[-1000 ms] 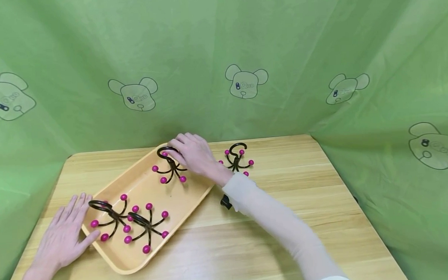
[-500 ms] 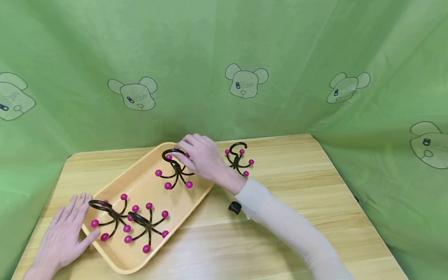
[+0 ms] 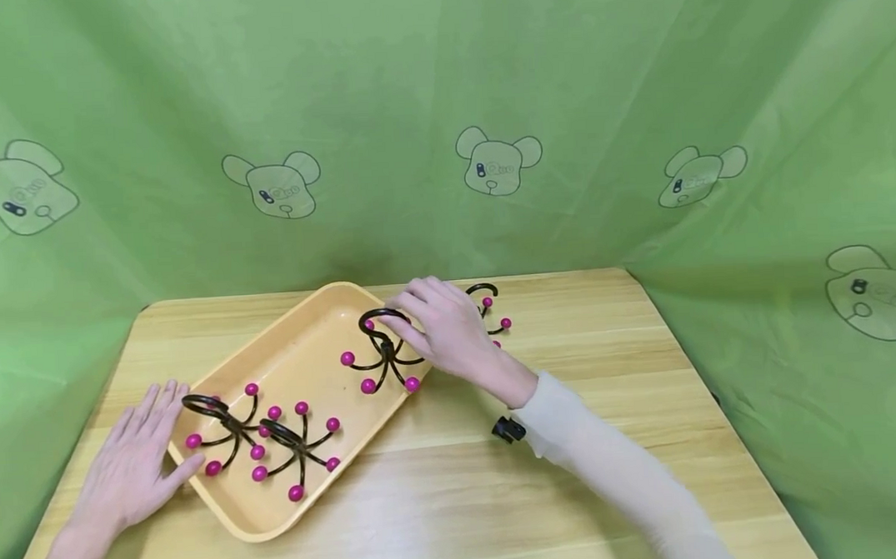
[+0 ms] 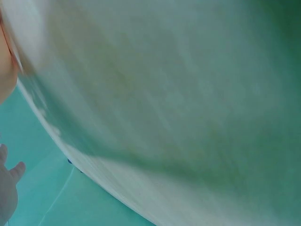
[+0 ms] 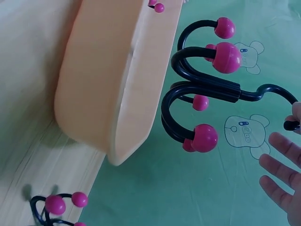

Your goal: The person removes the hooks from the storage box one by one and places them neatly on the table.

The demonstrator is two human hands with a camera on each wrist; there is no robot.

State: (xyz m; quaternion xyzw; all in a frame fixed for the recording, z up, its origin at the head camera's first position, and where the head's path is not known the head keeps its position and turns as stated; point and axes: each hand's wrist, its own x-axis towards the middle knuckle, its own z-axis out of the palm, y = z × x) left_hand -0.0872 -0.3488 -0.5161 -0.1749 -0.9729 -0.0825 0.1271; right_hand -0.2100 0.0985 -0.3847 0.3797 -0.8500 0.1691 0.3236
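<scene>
My right hand [image 3: 453,329] pinches the curved top of a black multi-arm hanging hook [image 3: 387,355] with magenta ball ends. In the right wrist view this held hook [image 5: 221,90] hangs upright, apart from the tray wall, its curled tip between thumb and finger while the other fingers spread. Flat and spread, my left hand [image 3: 126,469] lies at the left end of the peach tray [image 3: 300,332], its thumb at the rim. Two similar hooks stand inside the tray: one near my left hand [image 3: 232,424], another beside it [image 3: 299,447].
Behind my right hand, partly hidden by it, another hook [image 3: 487,302] stands on the wooden table [image 3: 572,366]. A small black device [image 3: 509,429] sits at my right sleeve. A green curtain [image 3: 394,82] surrounds the table's back and sides.
My right hand has moved right and a little nearer with the hook, from over the tray's far part to its right edge. The left hand stays in place.
</scene>
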